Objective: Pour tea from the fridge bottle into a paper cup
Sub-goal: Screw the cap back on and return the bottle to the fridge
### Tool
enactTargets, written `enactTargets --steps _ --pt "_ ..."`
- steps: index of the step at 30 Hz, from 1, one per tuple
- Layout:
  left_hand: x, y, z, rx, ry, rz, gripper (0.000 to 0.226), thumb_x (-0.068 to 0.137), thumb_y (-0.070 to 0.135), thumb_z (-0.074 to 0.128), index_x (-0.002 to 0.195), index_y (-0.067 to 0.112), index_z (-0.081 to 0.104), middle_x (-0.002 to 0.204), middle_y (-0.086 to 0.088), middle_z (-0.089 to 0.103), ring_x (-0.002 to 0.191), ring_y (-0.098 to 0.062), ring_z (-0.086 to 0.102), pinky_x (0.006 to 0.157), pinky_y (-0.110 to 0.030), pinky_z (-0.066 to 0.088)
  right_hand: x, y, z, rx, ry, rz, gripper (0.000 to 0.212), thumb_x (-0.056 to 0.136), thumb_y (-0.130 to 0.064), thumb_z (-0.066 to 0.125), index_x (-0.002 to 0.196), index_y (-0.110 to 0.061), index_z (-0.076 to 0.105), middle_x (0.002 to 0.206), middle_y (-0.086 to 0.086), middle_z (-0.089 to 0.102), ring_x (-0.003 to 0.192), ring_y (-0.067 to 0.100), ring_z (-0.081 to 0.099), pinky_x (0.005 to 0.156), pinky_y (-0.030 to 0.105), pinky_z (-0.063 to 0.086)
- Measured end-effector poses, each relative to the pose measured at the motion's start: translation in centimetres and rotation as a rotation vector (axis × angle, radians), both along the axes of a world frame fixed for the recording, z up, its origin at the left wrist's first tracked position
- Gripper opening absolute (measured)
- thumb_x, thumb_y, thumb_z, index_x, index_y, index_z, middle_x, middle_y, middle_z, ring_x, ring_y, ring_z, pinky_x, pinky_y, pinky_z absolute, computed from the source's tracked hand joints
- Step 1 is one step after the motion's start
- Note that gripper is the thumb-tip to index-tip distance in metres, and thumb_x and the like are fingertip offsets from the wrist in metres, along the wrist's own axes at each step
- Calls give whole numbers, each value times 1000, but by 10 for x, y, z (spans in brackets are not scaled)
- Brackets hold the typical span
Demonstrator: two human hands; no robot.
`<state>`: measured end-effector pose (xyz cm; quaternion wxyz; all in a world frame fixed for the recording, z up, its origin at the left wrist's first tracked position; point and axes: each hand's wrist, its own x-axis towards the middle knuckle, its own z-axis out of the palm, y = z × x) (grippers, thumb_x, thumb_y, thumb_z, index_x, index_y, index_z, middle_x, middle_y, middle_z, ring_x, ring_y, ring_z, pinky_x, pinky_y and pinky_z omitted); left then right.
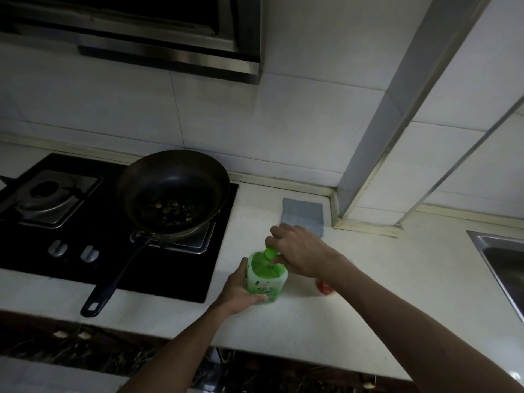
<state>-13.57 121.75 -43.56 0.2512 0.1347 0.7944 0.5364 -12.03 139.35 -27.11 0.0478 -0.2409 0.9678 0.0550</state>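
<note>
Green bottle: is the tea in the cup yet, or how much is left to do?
Not yet. Done: the bottle is out on the counter. In hand: the left hand holds its body while the right hand grips the green cap, still on. Left: uncapping and pouring. A red thing behind the right forearm may be the cup, mostly hidden.

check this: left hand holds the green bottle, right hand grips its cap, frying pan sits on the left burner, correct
Not quite: the head view shows the frying pan on the right burner. The left hand does hold the green bottle, and the right hand grips its cap.
</note>
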Motion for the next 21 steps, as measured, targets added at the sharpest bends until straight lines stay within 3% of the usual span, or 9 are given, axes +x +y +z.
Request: enactTargets --steps 3,6,8,13,16,21 --pt "-2 0 0 -11 -3 -9 77 55 20 89 117 34 45 106 5 67 98 -6 66 81 -34 59 9 -13 -5 74 80 -89 41 99 -45 41 109 -9 59 106 11 63 97 26 57 81 38 43" --pt "-3 0 0 -22 1 -44 84 55 21 88 122 39 41 108 7 66 101 -7 65 84 -33 58 9 -28 -11 96 44 -321 52 102 -50 29 85 -11 60 92 13 68 85 29 62 69 34 35" --pt "-4 0 0 -30 -1 -49 83 55 21 88 121 40 41 108 8 67 100 -6 65 84 -33 58 6 -26 -10 92 30 -373 56 101 -53 29 90 -9 62 95 13 68 87 30 64 68 33 37" --pt "-6 -1 -1 -26 -12 -51 78 56 21 89 119 35 44 108 8 67 101 -6 65 83 -34 59 7 -13 -2 -20 -69 -73 42 99 -36 49 131 -9 45 117 13 58 104 29 59 87 43 51" --pt "-5 -1 -2 -17 -2 -54 76 55 21 89 116 35 45 107 7 66 102 -8 65 81 -32 59 7 -12 0 -20 -100 -56 35 97 -25 56 125 -6 51 115 12 55 105 29 58 84 43 52" --pt "-6 0 -5 -29 3 -55 76 55 22 89 116 33 45 106 8 66 100 -6 64 81 -34 59 11 -22 -6 15 8 -162 37 102 -38 40 114 -5 52 105 13 61 88 32 63 66 39 46"
